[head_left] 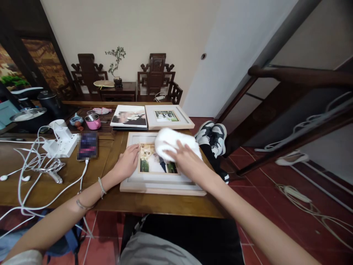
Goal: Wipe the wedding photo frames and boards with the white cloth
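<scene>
A picture frame (162, 189) with a pale border lies flat on the wooden table in front of me, a wedding photo (149, 162) inside it. My left hand (127, 162) grips the frame's left side, its fingers bent over the edge. In my right hand (185, 158) is a folded white cloth (176, 141), pressed on the right part of the frame and hiding some of the photo. The fingers of that hand lie over the cloth.
Behind stand a second picture frame (189, 121) and a photo album (128, 116). On the left are a phone (87, 145), a power strip (66, 146), tangled white cables and a pink cup (93, 122). A pair of sneakers (217, 136) is beyond the table's right edge.
</scene>
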Tool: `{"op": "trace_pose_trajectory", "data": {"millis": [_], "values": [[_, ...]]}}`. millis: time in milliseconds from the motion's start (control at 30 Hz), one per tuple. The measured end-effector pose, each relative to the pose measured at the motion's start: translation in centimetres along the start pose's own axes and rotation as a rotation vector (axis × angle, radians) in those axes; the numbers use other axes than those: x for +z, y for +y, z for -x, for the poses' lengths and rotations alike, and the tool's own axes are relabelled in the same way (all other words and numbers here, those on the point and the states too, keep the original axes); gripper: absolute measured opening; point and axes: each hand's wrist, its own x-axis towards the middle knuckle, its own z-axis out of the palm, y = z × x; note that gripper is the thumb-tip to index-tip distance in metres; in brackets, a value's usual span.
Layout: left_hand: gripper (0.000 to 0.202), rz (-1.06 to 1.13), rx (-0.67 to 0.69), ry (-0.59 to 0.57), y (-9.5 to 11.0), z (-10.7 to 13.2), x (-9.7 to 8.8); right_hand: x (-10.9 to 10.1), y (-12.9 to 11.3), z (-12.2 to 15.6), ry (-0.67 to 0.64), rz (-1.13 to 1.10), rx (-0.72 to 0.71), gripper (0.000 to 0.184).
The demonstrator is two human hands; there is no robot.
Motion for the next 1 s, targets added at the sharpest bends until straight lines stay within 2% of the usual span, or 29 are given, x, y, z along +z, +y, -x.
{"op": "trace_pose_trajectory", "data": {"millis": [33, 100, 200, 267, 467, 567, 667, 767, 833, 900, 1000], "values": [[0.035, 0.002, 0.001, 0.001, -0.1, 0.0, 0.1, 0.7, 0.8, -1.9, 0.051, 0.038, 0.047, 0.080], [0.035, 0.010, -0.006, 0.002, -0.3, 0.0, 0.2, 1.7, 1.8, -4.6, 0.067, 0.072, 0.040, 0.075], [0.034, 0.028, -0.024, 0.011, -0.3, 0.1, 0.3, 2.0, 1.4, -5.1, 0.035, 0.059, -0.052, 0.073], [0.034, 0.031, -0.036, 0.014, -0.1, 0.1, 0.3, 1.3, 0.0, -3.0, -0.011, 0.015, -0.095, 0.075], [0.034, 0.026, -0.055, 0.005, 0.3, 0.2, 0.0, -2.7, -4.5, 6.9, -0.289, -0.269, -0.190, 0.083], [0.034, 0.012, -0.047, -0.005, 0.4, 0.2, -0.1, -2.8, -5.2, 8.2, -0.287, -0.325, -0.190, 0.085], [0.033, -0.002, -0.030, -0.016, 0.3, 0.1, -0.1, -1.2, -4.1, 5.7, -0.197, -0.267, -0.122, 0.083], [0.033, -0.004, -0.023, -0.033, 0.3, 0.1, -0.3, 0.7, -1.2, 1.0, -0.015, -0.142, -0.013, 0.082], [0.033, 0.000, -0.019, -0.037, 0.3, 0.1, -0.4, 1.7, 0.9, -2.2, 0.089, -0.037, 0.103, 0.073], [0.033, 0.005, -0.016, -0.033, 0.2, 0.1, -0.4, 2.3, 2.2, -4.7, 0.122, 0.018, 0.161, 0.067], [0.034, 0.021, -0.023, -0.018, 0.0, 0.1, -0.1, 2.4, 1.8, -5.8, 0.062, 0.020, 0.075, 0.067]]}}
